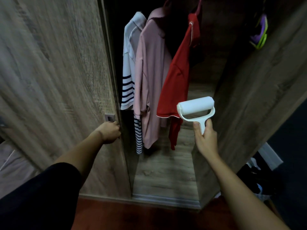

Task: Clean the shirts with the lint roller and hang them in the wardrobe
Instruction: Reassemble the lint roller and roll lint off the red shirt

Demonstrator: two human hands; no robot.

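Three shirts hang side by side inside the open wardrobe: a white one with navy stripes [128, 67], a pink one [150, 77] and a red one [176, 77]. My right hand [205, 138] grips the handle of a white lint roller [195, 107], held upright just below and right of the red shirt's hem. My left hand [110, 132] curls round the edge of the wooden sliding door [54, 83], just under its recessed metal pull [109, 117].
The wardrobe's right side panel [259, 90] stands close to the roller. Purple and green items [260, 34] hang at the upper right. The wardrobe floor [164, 171] shows below the shirts. Dark clutter [255, 176] lies on the floor at the right; a bed edge [11, 163] at the left.
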